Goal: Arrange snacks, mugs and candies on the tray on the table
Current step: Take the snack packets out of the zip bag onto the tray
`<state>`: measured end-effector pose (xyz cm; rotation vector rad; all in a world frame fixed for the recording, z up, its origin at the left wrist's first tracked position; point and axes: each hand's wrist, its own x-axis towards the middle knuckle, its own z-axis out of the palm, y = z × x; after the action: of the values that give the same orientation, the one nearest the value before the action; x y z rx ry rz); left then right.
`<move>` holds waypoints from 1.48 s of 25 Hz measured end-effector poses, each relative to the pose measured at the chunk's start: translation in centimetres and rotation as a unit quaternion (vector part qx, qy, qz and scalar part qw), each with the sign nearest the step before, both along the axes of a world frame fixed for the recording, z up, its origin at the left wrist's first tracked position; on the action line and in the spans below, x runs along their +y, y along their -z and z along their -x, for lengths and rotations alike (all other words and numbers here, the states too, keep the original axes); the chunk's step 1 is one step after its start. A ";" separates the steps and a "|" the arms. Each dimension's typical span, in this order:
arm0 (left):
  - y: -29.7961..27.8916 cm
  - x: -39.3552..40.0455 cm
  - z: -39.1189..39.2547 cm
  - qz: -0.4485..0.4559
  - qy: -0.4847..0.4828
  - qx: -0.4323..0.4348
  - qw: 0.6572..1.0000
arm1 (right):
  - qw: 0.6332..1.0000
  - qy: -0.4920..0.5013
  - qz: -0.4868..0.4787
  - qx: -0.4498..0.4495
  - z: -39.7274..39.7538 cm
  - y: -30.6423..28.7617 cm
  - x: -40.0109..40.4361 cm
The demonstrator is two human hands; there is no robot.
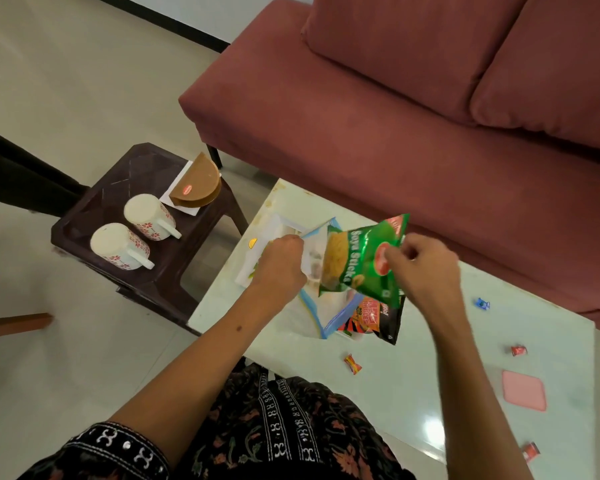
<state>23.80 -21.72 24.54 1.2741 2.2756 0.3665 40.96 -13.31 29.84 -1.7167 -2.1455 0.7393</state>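
My right hand pinches the top edge of a green Soya Sticks packet and holds it above the table. My left hand grips the edge of a clear blue-rimmed bag over the white tray. A black-and-orange snack packet lies under the green one. Loose candies lie on the glass table: a red-yellow candy, a blue candy, a red candy and a second red candy. Two white floral mugs stand upside down on the brown stool.
A brown semicircular packet on white paper shares the stool with the mugs. A pink coaster lies at the table's right. A maroon sofa runs along the far side of the glass table.
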 end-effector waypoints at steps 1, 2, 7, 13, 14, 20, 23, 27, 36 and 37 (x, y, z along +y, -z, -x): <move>0.0 -0.1 0.5 0.003 -0.021 -0.001 1.000 | 0.999 0.014 -0.031 0.015 -1.1 -1.1 0.5; -0.1 -0.2 1.1 0.004 -0.043 -0.001 0.999 | 0.998 0.029 -0.055 0.032 -2.0 -1.7 1.0; -0.1 -0.9 3.3 0.004 -0.110 -0.019 0.994 | 0.996 0.076 -0.042 0.026 -3.2 2.8 4.1; 0.8 -1.6 3.5 -0.027 -0.126 -0.053 0.990 | 0.997 0.026 0.055 -0.053 -1.9 14.4 7.2; 1.0 -1.8 3.5 -0.029 -0.127 -0.056 0.990 | 0.996 0.029 0.071 -0.047 -1.8 15.6 7.3; 1.9 -2.5 4.1 -0.028 -0.156 -0.064 0.985 | 0.986 0.078 0.144 -0.021 -1.5 20.5 7.6; 2.5 -3.0 4.3 -0.035 -0.166 -0.062 0.984 | 0.981 0.110 0.152 -0.040 -2.3 21.8 8.0; 3.0 -3.5 4.3 -0.030 -0.170 -0.062 0.983 | 0.975 0.122 0.164 -0.088 -3.5 22.5 8.7; 2.9 -1.5 2.5 -0.056 -0.150 -0.094 0.983 | 0.967 0.179 0.170 -0.070 -4.8 21.2 6.9; 2.7 -1.2 2.2 -0.066 -0.145 -0.099 0.982 | 0.965 0.186 0.182 -0.039 -4.1 20.7 6.2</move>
<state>21.61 -22.91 21.80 0.9177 2.2954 0.7260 45.10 -7.11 9.12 -2.2842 -1.7251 1.0125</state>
